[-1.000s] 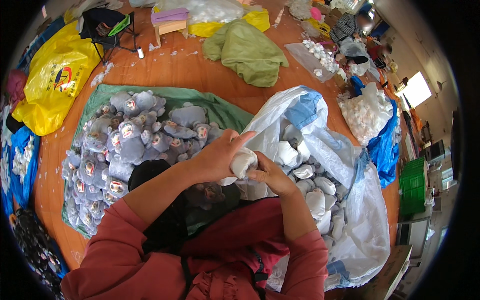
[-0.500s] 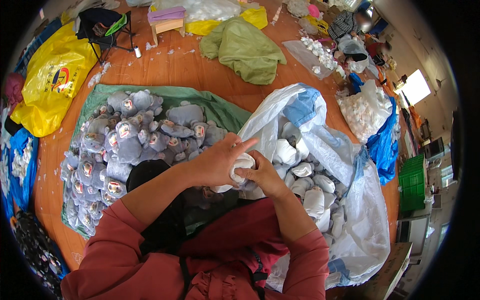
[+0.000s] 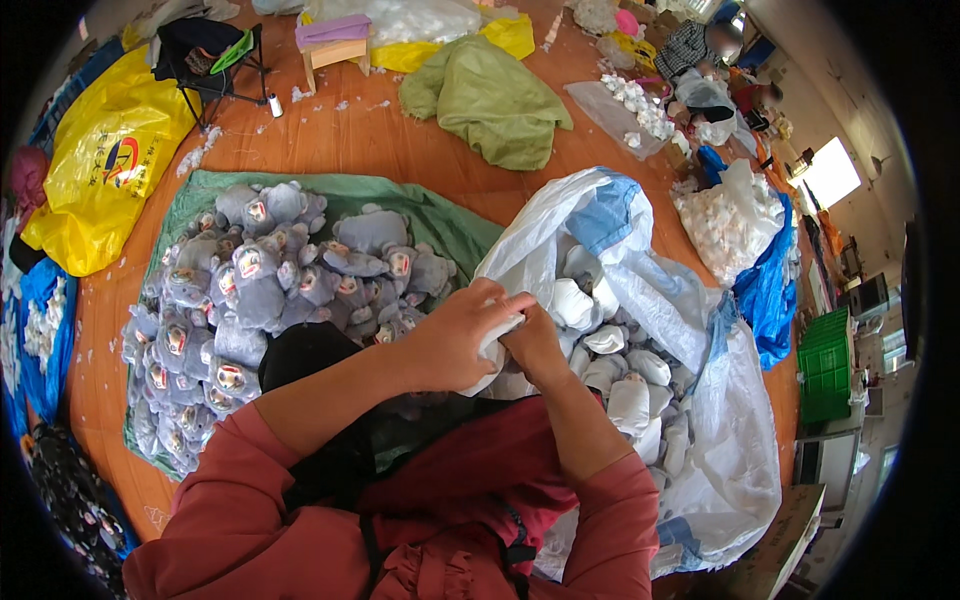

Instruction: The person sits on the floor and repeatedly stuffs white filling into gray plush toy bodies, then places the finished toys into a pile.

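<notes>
Fabric piece [image 3: 491,362], white and bunched, sits between the person's two hands just above the lap, mostly covered by fingers. The left hand [image 3: 460,336] is wrapped around it from the left, its grip narrow, with a finger reaching across to the right hand [image 3: 535,344]. That one is curled tight at the upper right edge of the same piece, though its fingertips are hidden and I cannot tell exactly how they pinch. Beyond the left forearm, grey plush toys [image 3: 257,268] with pale faces lie heaped on a green sheet [image 3: 440,216]. Near the right forearm, a white sack [image 3: 738,430] with blue patches gapes open, holding grey and white pieces [image 3: 628,408]. An olive cloth [image 3: 490,105] lies crumpled on the wooden floor [image 3: 340,130] farther off, to the right of a small stool [image 3: 337,57] draped with purple fabric [image 3: 333,29]. A yellow bag [image 3: 110,190] slumps at left, near a dark folding chair [image 3: 222,80], and a green crate [image 3: 824,368] stands at far right
</notes>
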A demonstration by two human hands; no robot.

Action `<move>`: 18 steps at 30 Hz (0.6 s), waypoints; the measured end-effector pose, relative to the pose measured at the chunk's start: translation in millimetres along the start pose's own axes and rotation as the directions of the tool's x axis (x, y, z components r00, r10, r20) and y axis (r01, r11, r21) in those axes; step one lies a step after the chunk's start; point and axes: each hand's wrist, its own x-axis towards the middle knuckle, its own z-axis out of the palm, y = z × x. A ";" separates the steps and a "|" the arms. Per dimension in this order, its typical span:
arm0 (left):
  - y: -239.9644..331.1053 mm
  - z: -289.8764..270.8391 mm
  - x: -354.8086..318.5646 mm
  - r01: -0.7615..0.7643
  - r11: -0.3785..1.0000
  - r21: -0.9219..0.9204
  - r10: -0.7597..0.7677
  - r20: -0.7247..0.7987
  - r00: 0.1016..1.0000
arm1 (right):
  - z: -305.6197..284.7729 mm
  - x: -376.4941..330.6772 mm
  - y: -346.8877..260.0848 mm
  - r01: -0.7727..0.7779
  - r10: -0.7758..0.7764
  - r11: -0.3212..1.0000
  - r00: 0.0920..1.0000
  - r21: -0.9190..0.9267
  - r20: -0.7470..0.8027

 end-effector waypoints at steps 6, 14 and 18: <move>-0.2 6.5 2.5 -0.046 0.993 0.108 0.056 -0.093 0.994 | -3.7 0.5 -3.3 0.001 -0.002 1.000 0.995 -0.009 -0.097; -10.7 -12.5 6.3 0.087 0.996 -0.029 -0.085 0.061 0.995 | -9.4 6.5 17.1 0.201 -0.161 0.970 0.953 0.137 -0.257; -2.8 -19.4 5.9 -0.041 0.993 -0.114 0.041 -0.001 0.999 | -12.2 2.0 9.4 0.222 -0.167 0.883 0.972 0.414 -0.165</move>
